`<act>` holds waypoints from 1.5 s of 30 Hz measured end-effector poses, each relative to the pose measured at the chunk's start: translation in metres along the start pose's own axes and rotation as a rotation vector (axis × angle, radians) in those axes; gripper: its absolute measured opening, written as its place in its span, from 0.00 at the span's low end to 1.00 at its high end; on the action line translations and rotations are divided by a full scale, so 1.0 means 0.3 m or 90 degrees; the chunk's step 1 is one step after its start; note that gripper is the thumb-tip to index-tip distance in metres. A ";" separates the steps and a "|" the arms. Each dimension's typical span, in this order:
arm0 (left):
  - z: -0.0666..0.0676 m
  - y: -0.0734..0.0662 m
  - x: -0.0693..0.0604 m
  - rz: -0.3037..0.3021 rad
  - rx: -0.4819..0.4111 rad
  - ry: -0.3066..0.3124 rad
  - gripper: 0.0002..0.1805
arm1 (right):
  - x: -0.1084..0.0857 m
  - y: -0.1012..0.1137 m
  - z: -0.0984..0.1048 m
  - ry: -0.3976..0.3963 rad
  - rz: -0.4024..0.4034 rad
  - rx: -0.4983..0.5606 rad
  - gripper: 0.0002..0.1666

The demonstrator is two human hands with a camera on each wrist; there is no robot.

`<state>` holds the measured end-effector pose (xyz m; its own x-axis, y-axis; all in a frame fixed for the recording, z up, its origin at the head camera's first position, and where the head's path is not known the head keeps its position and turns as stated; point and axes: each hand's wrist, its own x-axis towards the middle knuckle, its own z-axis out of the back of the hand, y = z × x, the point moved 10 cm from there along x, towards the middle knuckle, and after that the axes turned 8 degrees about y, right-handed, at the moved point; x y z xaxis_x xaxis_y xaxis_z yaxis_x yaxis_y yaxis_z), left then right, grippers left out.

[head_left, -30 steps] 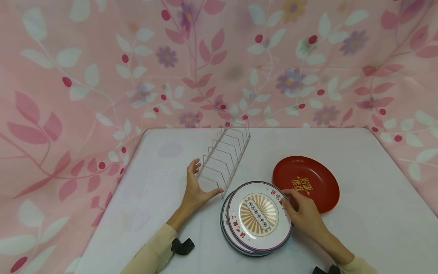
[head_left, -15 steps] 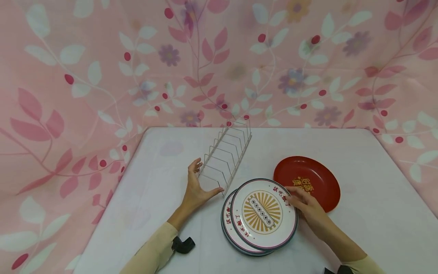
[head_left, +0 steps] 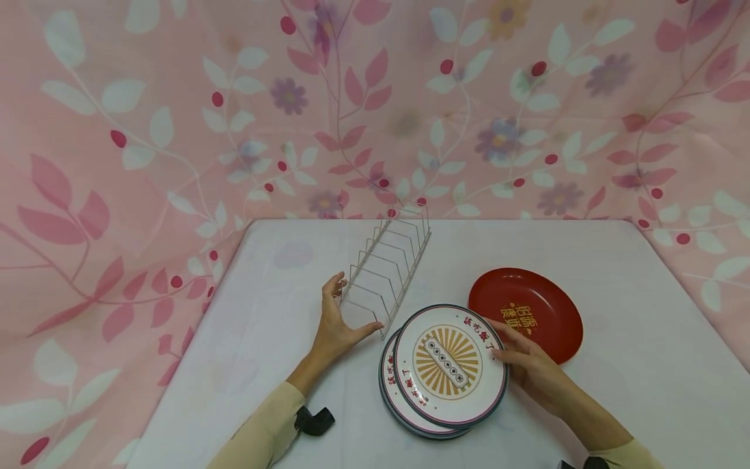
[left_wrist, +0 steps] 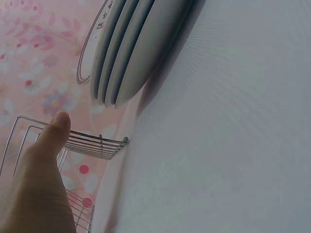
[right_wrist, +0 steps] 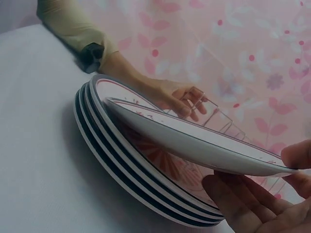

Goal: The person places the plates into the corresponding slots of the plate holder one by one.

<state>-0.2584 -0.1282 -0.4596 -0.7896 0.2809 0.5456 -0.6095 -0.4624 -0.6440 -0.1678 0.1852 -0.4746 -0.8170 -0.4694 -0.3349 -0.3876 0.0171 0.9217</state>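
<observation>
A white round plate with a gold sunburst and red characters is pinched at its right edge by my right hand. In the right wrist view, the thumb is above the rim and fingers are below; the plate tilts up off the stack, its far edge near the plates below. Those stacked plates have white faces and dark rims. My left hand holds the near end of a metal wire dish rack, thumb on one side and fingers on the other. The left wrist view shows the thumb against the wires.
A red oval dish with gold characters lies right of the rack, behind my right hand. Everything stands on a white-covered table. A pink floral cloth hangs along the far edge.
My right hand has raised the top plate's right edge and shifted it slightly right, uncovering more of the plate beneath. The left hand and the rack stay in place.
</observation>
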 end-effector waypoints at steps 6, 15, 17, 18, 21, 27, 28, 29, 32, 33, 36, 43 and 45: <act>0.007 -0.003 -0.006 -0.006 -0.001 -0.004 0.68 | -0.003 0.002 -0.025 0.075 0.020 0.056 0.27; 0.014 -0.004 -0.009 -0.013 -0.009 -0.003 0.67 | -0.012 0.030 -0.025 0.105 0.068 0.062 0.28; 0.017 -0.006 -0.009 -0.019 -0.004 -0.006 0.67 | -0.015 0.041 -0.020 0.102 0.080 0.050 0.29; 0.019 -0.008 -0.008 -0.020 -0.003 -0.007 0.67 | -0.016 0.047 -0.015 0.097 0.085 0.042 0.29; 0.022 -0.007 -0.009 -0.016 0.000 -0.009 0.66 | -0.021 0.068 -0.003 0.088 0.101 0.020 0.30; 0.024 -0.009 -0.011 -0.017 0.005 -0.017 0.65 | -0.034 0.132 0.023 0.085 0.150 -0.007 0.30; 0.025 -0.013 -0.011 -0.025 0.005 -0.021 0.64 | -0.036 0.142 0.026 0.085 0.157 -0.014 0.30; 0.026 -0.016 -0.012 -0.029 0.009 -0.025 0.64 | -0.037 0.151 0.029 0.084 0.162 -0.020 0.30; 0.026 -0.022 -0.014 -0.042 0.019 -0.034 0.62 | -0.037 0.171 0.034 0.083 0.172 -0.047 0.30; 0.026 -0.023 -0.014 -0.044 0.022 -0.036 0.61 | -0.037 0.178 0.037 0.081 0.174 -0.056 0.30; 0.022 -0.024 -0.011 -0.041 0.030 -0.034 0.61 | -0.036 0.212 0.045 0.072 0.187 -0.081 0.30; 0.021 -0.035 -0.001 -0.045 0.041 -0.036 0.62 | 0.011 0.414 0.044 0.100 0.270 -0.100 0.31; 0.018 -0.034 0.002 -0.042 0.038 -0.034 0.62 | 0.038 0.488 0.041 0.107 0.294 -0.105 0.31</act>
<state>-0.2522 -0.1277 -0.4499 -0.7423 0.2683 0.6140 -0.6532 -0.4940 -0.5739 -0.2392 0.1933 -0.3460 -0.8020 -0.5810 0.1385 0.0811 0.1238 0.9890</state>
